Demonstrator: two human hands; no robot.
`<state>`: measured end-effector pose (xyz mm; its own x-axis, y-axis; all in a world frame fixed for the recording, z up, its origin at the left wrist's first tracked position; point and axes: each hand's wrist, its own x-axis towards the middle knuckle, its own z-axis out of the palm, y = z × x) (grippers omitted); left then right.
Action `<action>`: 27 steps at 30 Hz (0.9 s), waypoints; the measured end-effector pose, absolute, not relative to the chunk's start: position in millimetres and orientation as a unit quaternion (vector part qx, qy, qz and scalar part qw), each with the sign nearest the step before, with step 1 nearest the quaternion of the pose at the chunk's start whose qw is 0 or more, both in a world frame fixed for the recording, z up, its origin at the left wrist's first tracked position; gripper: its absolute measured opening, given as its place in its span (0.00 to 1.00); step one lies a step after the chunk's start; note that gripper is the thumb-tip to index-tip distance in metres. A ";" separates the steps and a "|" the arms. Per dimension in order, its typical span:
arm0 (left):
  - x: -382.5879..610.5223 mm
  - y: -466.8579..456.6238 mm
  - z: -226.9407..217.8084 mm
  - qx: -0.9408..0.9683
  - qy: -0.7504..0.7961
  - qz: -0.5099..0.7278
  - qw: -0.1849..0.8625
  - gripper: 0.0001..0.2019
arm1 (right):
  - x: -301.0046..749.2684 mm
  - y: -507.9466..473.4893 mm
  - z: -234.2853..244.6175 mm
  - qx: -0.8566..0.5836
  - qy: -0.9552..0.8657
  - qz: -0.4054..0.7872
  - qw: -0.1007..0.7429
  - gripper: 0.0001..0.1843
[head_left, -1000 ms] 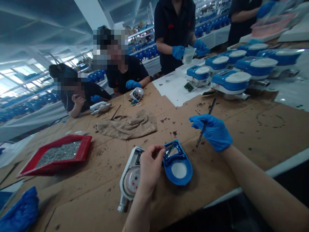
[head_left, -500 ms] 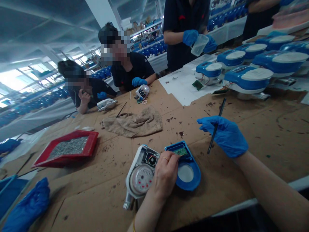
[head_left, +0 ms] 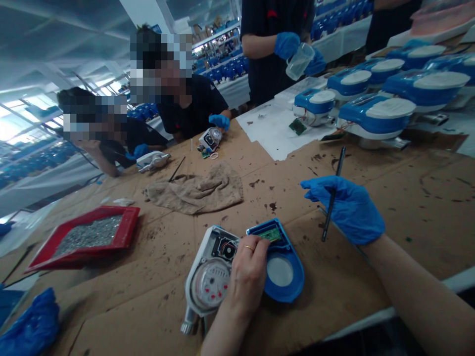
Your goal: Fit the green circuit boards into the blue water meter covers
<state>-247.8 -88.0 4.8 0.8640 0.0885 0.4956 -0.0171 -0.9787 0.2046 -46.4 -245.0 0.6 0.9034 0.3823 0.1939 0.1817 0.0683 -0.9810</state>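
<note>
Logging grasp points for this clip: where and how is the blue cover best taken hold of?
Probably by its right-hand rim, coming from the right, fingers outside the wall. The blue cover lies hollow side up, so that edge is exposed; the left hand, at the green board, crowds the left side.

Daylight glows through windows [head_left: 13,129] at the left beneath a grey-blue ceiling [head_left: 70,34], with a pale pillar [head_left: 146,12] and crowded shelves [head_left: 218,30] standing beyond the cardboard-covered counter [head_left: 141,301].
</note>
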 end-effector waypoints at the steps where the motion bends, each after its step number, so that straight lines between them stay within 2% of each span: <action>1: -246.8 -88.4 4.7 0.961 0.019 0.258 0.102 0.06 | -46.7 -245.3 1.1 -0.678 -0.206 0.070 0.703 0.12; 12: -238.2 -87.2 -1.6 0.965 0.038 0.243 0.086 0.07 | -48.9 -248.3 2.0 -0.666 -0.224 0.048 0.710 0.12; 14: -238.7 -86.5 -0.2 0.968 0.046 0.235 0.079 0.07 | -47.5 -246.9 1.7 -0.641 -0.225 0.044 0.732 0.19; 17: -241.0 -87.1 3.7 0.970 0.059 0.226 0.066 0.08 | -39.9 -244.2 3.4 -0.594 -0.181 0.073 0.780 0.38; 19: -242.4 -88.6 5.7 0.972 0.065 0.219 0.058 0.10 | -32.1 -243.5 5.0 -0.561 -0.133 0.096 0.812 0.45; 21: -243.0 -90.5 6.2 0.972 0.076 0.215 0.055 0.10 | -24.8 -244.4 5.4 -0.538 -0.087 0.087 0.834 0.42; 24: -242.5 -93.4 4.3 0.966 0.114 0.222 0.067 0.07 | -20.9 -247.3 4.2 -0.526 -0.033 0.075 0.847 0.29; 27: -241.6 -95.5 0.8 0.964 0.142 0.216 0.064 0.05 | -29.2 -248.6 6.0 -0.515 -0.042 0.139 0.845 0.14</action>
<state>-241.6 -95.5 0.8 0.8661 0.3010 0.3991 0.2454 -0.9516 0.1851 -29.2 -248.6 6.0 0.9581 0.2773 -0.0726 -0.1914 0.4304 -0.8821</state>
